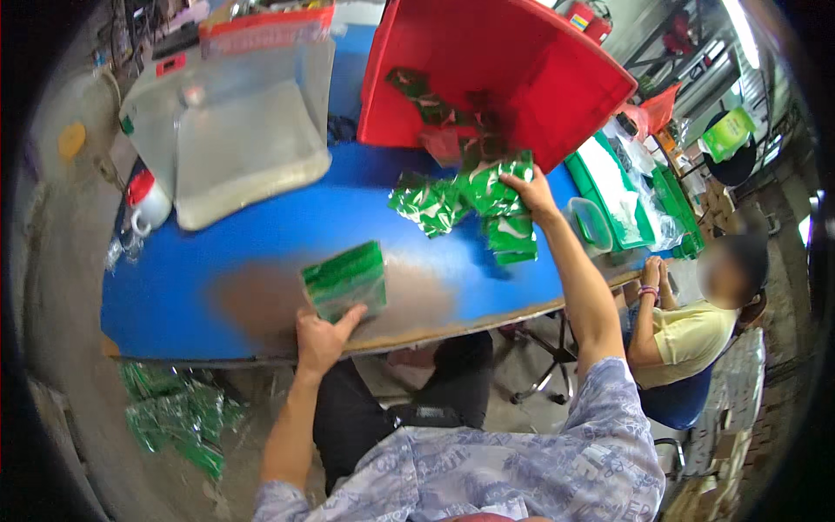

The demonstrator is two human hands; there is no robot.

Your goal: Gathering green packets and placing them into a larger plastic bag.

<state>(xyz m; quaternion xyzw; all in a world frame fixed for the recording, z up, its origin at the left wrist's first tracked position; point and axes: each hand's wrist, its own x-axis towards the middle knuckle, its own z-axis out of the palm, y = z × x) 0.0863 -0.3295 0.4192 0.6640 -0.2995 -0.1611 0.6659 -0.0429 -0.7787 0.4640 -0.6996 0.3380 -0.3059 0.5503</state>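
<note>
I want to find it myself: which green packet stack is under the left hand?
Start at the blue table, at its worn brown patch near the front edge. The stack lies there, under the left hand. Unlike the loose packets by the red bin, it is squared up and alone.

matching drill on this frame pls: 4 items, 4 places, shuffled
Items:
1. left hand
2. right hand
3. red bin
4. clear tub

Places:
A. tipped up at the table's far edge
B. on the green packet stack at the near edge
C. far left of the blue table
D. on the loose green packets under the bin

Pairs: 1-B, 2-D, 3-A, 4-C
</note>
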